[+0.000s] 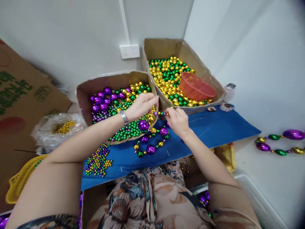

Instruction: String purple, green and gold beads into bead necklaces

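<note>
A string of shiny purple, gold and green beads [151, 149] hangs and lies in a loop on the blue cloth [202, 127]. My left hand [142, 106], with a metal band at the wrist, is closed with its fingertips pinched above the right edge of the near box; what sits in the pinch is too small to make out. Closed on the small-bead end of the string is my right hand [178, 122], just right of the left one. Short strung beads stretch between the two hands. Below the left hand, large purple and gold beads hang from the string.
The near cardboard box [114, 77] holds loose purple, gold and green beads. Behind it, another box [164, 44] contains gold and green beads and a red basket [196, 87]. Small beads [98, 160] lie at the cloth's left. A yellow basket [22, 178] stands at left.
</note>
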A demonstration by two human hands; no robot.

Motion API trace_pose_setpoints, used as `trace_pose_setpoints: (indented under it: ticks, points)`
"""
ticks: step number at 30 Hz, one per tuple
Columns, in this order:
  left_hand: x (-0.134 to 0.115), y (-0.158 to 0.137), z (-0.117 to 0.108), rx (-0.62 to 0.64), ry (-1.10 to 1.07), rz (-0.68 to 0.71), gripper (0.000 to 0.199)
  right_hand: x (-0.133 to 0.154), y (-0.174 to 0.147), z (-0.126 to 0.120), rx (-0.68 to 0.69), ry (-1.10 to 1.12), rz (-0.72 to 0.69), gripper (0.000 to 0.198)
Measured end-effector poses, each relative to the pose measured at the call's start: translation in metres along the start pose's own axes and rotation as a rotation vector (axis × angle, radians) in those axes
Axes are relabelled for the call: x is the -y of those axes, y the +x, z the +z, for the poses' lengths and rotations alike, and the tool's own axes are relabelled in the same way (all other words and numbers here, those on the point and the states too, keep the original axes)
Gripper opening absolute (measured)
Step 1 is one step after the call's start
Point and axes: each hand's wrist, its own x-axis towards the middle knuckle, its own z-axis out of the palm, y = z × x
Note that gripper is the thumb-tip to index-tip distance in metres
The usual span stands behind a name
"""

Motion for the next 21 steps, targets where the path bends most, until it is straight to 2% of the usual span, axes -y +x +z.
trace_pose_setpoints:
  ticks: [2, 5, 10, 12, 14, 15, 17, 19, 21]
  points:
    - [0.022, -0.009, 0.006, 0.068, 0.179, -0.026, 0.027, -0.001, -0.008, 0.010, -0.036, -0.169, -0.091, 0.030]
    - [0.044, -0.016, 0.013, 0.180, 0.329, -0.028, 0.020, -0.004, -0.015, 0.021, -0.021, -0.246, -0.174, 0.028]
    - [0.054, -0.016, 0.018, 0.399, 0.265, -0.004, 0.016, -0.003, -0.034, 0.028, -0.091, -0.283, -0.162, 0.020]
    - [0.058, -0.017, 0.021, 0.373, 0.215, -0.016, 0.017, 0.003, -0.052, 0.029, -0.166, -0.245, -0.094, 0.021]
    - [0.063, -0.021, 0.024, 0.255, 0.151, -0.031, 0.018, 0.012, -0.074, 0.031, -0.228, -0.167, 0.023, 0.024]
    - [0.066, -0.025, 0.027, 0.195, 0.116, -0.035, 0.019, 0.016, -0.086, 0.032, -0.217, -0.103, 0.084, 0.026]
    - [0.073, -0.033, 0.032, 0.146, 0.063, -0.037, 0.020, 0.023, -0.107, 0.032, -0.065, 0.090, 0.183, 0.033]
    - [0.079, -0.044, 0.039, 0.160, 0.075, -0.023, 0.022, 0.027, -0.119, 0.030, 0.110, 0.279, 0.258, 0.035]
    - [0.084, -0.055, 0.045, 0.180, 0.139, 0.025, 0.023, 0.027, -0.121, 0.027, 0.141, 0.390, 0.338, 0.031]
